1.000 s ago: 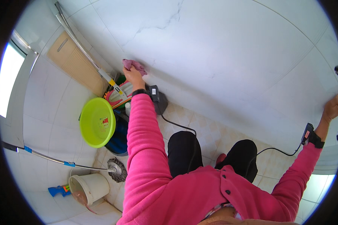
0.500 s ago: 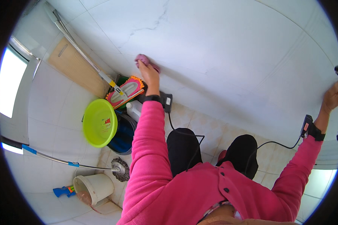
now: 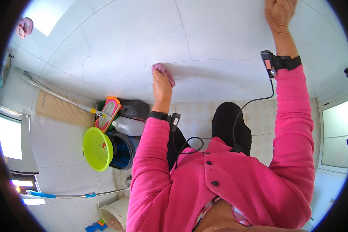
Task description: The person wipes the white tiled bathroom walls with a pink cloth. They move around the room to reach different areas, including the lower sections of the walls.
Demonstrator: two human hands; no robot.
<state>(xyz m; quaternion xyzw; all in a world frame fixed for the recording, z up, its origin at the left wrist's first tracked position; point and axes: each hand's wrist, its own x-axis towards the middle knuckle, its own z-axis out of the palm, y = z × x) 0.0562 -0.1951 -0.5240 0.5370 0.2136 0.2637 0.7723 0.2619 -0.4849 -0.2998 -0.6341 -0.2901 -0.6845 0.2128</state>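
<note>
My left hand (image 3: pixel 162 89) grips a mauve cloth (image 3: pixel 167 73) and presses it against the white tiled wall (image 3: pixel 143 42). The cloth is bunched under the fingers. Higher on the same wall, my right hand (image 3: pixel 281 14) is at the upper edge of the picture, its fingers cut off. Whether that hand holds anything cannot be seen. Each wrist wears a black strap with a small box and a cable.
To the left stand a lime-green basin (image 3: pixel 89 149), a dark blue bucket (image 3: pixel 121 156), a white jug (image 3: pixel 128 126) and a pink flat mop (image 3: pixel 107 114). A blue-and-silver pole (image 3: pixel 79 195) crosses above a white bucket (image 3: pixel 120 212). A pink holder (image 3: pixel 25 27) is on the wall.
The view has shifted. My right hand has moved from the far right up and inward along the wall. My left hand still holds the cloth to the wall, now farther right from the mop.
</note>
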